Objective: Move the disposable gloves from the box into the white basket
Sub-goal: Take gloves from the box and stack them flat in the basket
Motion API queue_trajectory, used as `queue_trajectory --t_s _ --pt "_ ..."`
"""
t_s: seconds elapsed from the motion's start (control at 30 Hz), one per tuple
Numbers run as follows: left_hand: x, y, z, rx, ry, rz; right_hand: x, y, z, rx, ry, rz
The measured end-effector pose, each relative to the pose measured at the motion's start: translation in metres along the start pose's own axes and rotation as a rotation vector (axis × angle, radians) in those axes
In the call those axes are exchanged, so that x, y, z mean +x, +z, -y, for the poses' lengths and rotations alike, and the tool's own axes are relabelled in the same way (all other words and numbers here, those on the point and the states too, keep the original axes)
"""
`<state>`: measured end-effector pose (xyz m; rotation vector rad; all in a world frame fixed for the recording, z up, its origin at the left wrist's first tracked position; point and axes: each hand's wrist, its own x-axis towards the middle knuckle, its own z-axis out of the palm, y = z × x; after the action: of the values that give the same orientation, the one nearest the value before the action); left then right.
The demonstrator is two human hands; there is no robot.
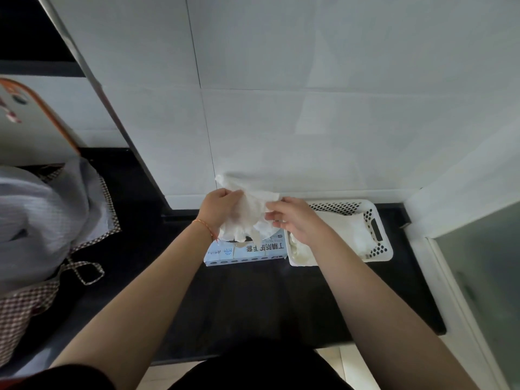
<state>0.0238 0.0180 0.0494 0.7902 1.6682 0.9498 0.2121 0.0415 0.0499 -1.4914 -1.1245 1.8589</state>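
Gloves (247, 213) are pinched by left hand (218, 209) and right hand (292, 218) above box (247, 253); we lift them free, then carry them right into white basket (377, 220)

White gloves (247, 212), pale-blue box (247, 253), white perforated basket (377, 240), black counter (253, 299), brown-checked cloth (25, 308).

The left hand (218, 211) and the bunched white gloves (247, 215) cover the top of the box (247, 253), hiding its opening. The right hand (292, 218) and forearm hide the left part of the white basket (377, 235). At the frame's left edge, the gray cloth (36, 220) is cut off.
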Motion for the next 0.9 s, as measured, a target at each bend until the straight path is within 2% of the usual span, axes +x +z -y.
queue_trajectory --t_s 0.1,0.2,0.27,0.37,0.4,0.47,0.53,0.57,0.67,0.73,0.8,0.9 --pt "-0.001 -0.001 0.003 0.116 0.009 0.066 0.001 -0.006 0.007 0.157 -0.038 -0.067" --pt "0.002 -0.004 0.007 0.353 0.023 0.143 -0.004 -0.007 0.017 0.139 -0.082 -0.112" --pt "0.002 -0.003 0.008 0.483 0.051 0.139 -0.007 -0.007 0.021 0.074 -0.110 -0.087" --pt "-0.003 0.002 -0.002 0.373 0.197 0.053 -0.010 -0.004 0.024 -0.035 -0.127 0.004" --pt "-0.006 0.003 -0.009 0.298 0.259 0.071 -0.011 -0.003 0.025 -0.055 -0.127 0.028" --pt "-0.008 0.003 -0.023 0.192 0.290 0.276 -0.014 -0.001 0.029 -0.064 -0.137 0.070" --pt "-0.011 0.003 -0.032 0.169 0.218 0.515 -0.018 0.000 0.035 -0.043 -0.149 0.095" --pt "-0.011 0.002 -0.033 0.174 0.211 0.565 -0.021 0.000 0.039 -0.027 -0.154 0.089" --pt "-0.008 0.000 -0.035 0.171 0.275 0.484 -0.028 -0.004 0.046 -0.063 -0.136 0.053" --pt "-0.008 0.000 -0.036 0.155 0.299 0.455 -0.030 -0.009 0.047 -0.159 -0.085 0.094" --pt "-0.014 0.001 -0.039 0.184 0.315 0.467 -0.033 -0.010 0.050 -0.370 -0.045 0.121" --pt "-0.017 0.008 -0.037 0.293 0.345 0.456 -0.036 -0.006 0.051 -0.649 -0.176 -0.024"
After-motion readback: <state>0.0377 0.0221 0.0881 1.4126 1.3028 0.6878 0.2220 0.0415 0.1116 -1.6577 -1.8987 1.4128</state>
